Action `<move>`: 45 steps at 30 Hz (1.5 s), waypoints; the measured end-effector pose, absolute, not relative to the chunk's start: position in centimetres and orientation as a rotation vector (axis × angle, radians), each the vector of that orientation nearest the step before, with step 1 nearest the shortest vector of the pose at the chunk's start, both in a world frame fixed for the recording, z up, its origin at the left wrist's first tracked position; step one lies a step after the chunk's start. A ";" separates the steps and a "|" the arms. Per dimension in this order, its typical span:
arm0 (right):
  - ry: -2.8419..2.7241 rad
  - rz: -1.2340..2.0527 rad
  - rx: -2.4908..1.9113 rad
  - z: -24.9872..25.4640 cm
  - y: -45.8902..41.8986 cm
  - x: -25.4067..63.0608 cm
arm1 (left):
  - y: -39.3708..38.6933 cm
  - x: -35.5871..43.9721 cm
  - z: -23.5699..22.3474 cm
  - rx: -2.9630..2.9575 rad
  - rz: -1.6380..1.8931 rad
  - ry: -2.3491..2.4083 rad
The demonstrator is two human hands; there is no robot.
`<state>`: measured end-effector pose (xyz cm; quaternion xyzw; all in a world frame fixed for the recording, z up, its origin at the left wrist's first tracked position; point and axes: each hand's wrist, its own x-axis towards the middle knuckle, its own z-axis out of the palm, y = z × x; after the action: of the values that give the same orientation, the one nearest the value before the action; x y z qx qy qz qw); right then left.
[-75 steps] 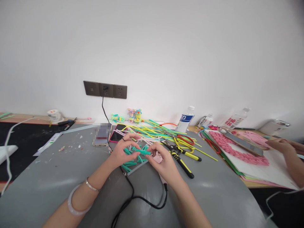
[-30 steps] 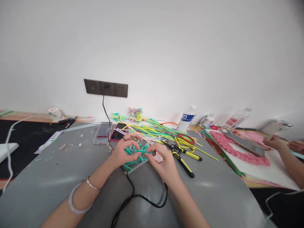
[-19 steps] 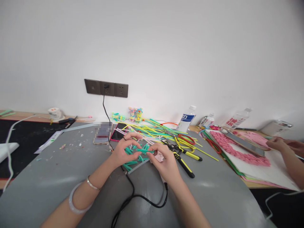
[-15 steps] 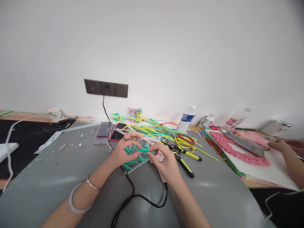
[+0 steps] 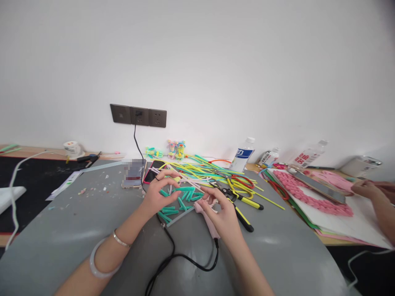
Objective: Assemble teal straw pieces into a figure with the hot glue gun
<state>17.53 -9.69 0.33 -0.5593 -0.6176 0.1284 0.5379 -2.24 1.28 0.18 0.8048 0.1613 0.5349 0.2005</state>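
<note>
Several short green pipe cleaner pieces (image 5: pixel 185 193) lie on the grey table in front of me. My left hand (image 5: pixel 160 195) is over their left side, thumb and fingers apart, with nothing visibly held. Just right of the pieces is my right hand (image 5: pixel 220 211), its thumb and index finger parted. Below that hand lies a pink glue gun (image 5: pixel 209 224), its front end partly hidden by the fingers. A translucent glue stick (image 5: pixel 179 217) rests by the green pieces, pointing towards the gun.
Long yellow, green and pink pipe cleaners (image 5: pixel 197 166) spread behind my hands. Yellow-black pliers (image 5: pixel 243 220), scissors (image 5: pixel 242 183) and a bottle (image 5: pixel 242 155) stand or lie rightward. A black cord (image 5: pixel 168 236) crosses the table. Another person's hand (image 5: pixel 367 189) is at far right.
Both hands have let go of the green pipe cleaner pieces held between their fingertips. The pieces now lie on the table, and the fingers have spread, the right hand shifting slightly right.
</note>
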 end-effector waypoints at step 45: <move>-1.394 0.066 -1.473 -2.6 -13.0 20.4 | 4.5 -2.3 -1.7 1.342 1.342 0.879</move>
<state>20.42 -12.98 -2.57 -0.6167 -0.5834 0.0278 0.5278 -2.34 4.54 -1.65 0.5551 0.3638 0.5551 0.5014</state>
